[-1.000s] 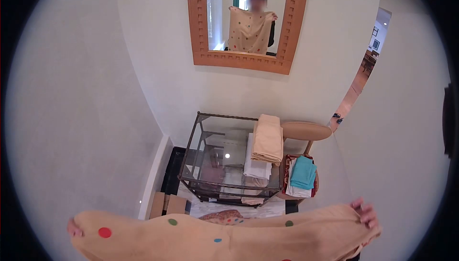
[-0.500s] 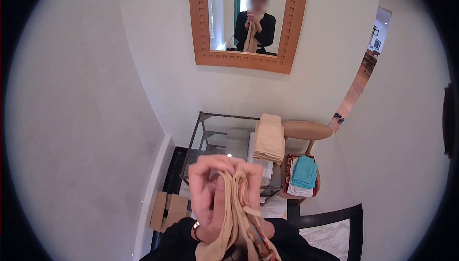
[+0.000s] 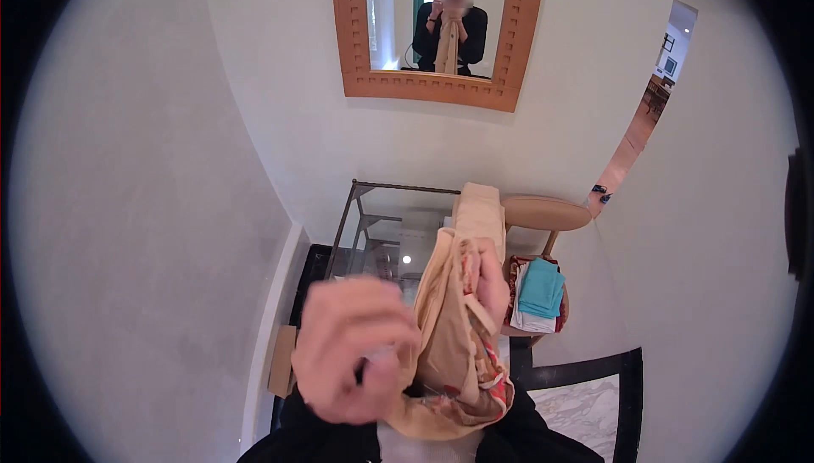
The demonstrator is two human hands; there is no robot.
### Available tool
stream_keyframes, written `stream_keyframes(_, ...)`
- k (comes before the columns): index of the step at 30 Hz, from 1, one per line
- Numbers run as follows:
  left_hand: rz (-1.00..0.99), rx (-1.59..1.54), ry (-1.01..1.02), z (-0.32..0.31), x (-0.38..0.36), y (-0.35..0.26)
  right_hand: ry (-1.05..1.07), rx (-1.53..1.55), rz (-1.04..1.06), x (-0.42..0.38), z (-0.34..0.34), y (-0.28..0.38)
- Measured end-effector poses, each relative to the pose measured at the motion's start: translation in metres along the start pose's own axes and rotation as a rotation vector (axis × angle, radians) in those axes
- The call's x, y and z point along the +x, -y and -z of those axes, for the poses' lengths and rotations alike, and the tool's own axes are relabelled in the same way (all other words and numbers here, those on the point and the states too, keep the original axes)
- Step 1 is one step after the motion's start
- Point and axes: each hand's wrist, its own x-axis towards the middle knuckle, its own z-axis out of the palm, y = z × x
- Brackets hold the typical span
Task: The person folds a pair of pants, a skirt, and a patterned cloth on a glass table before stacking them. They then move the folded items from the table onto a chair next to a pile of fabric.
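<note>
A beige cloth [image 3: 441, 353] with a red and blue patterned part hangs in loose folds in front of my body. My right hand [image 3: 487, 285] is closed on its upper edge, with the fingers partly behind the fabric. My left hand [image 3: 356, 348] is raised close to the camera at the cloth's left side, blurred by motion, its fingers curled; whether it holds anything is not clear. In the mirror [image 3: 432, 94], a person holds the beige cloth at chest height.
A glass-topped table [image 3: 381, 225] with a dark metal frame bears a folded beige cloth stack [image 3: 479, 209]. Beside it, a chair [image 3: 543, 213] holds folded turquoise cloth [image 3: 541, 287] over white and red fabric. A cardboard box [image 3: 282, 361] lies on the floor at left.
My hands have moved apart: the left went left and nearer the camera, the right went up and right with the cloth. The cloth has spread open between them.
</note>
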Motion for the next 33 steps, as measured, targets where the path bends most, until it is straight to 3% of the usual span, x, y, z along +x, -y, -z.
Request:
stream_keyframes(2, -0.125, -0.044, 0.319, 0.011, -0.004, -0.005, -0.051, 0.108, -0.043, 0.007, 0.006, -0.009)
stream_keyframes(3, -0.112, 0.042, 0.538, 0.011, -0.003, -0.007, -0.031, 0.084, 0.036, 0.010, 0.011, -0.015)
stream_keyframes(6, -0.026, 0.193, 0.887, 0.003, -0.015, 0.001, -0.076, 0.026, 0.181, 0.018, 0.020, -0.026)
stream_keyframes(9, -0.081, 0.329, 1.055, 0.013, -0.026, 0.009, -0.140, -0.082, 0.269, 0.026, 0.025, -0.026)
stream_keyframes(11, -0.097, 0.342, 1.159, 0.027, -0.021, 0.013, -0.139, -0.134, 0.213, 0.027, 0.027, -0.025)
stream_keyframes(15, -0.044, 0.187, 0.831, 0.057, -0.001, 0.006, -0.195, -0.084, 0.142, 0.036, 0.037, -0.035)
stream_keyframes(18, -0.028, 0.249, 0.719, 0.062, -0.003, 0.012, -0.203, -0.028, 0.143, 0.039, 0.036, -0.027)
stream_keyframes(22, -0.033, 0.503, 0.534, 0.069, -0.002, 0.007, -0.121, -0.077, 0.089, 0.044, 0.042, -0.031)
stream_keyframes(26, 0.082, 0.557, 0.403, 0.085, -0.002, 0.015, 0.036, 0.008, -0.005, 0.054, 0.037, -0.020)
stream_keyframes(30, 0.420, 0.354, 0.705, 0.120, 0.001, 0.033, 0.222, 0.035, -0.056, 0.067, 0.023, -0.021)
stream_keyframes(31, 0.407, 0.391, 0.761, 0.132, 0.000, 0.042, 0.251, 0.020, -0.063, 0.071, 0.018, -0.022)
stream_keyframes(33, 0.333, 0.361, 0.612, 0.150, 0.000, 0.050, 0.367, -0.005, -0.047, 0.083, 0.008, -0.019)
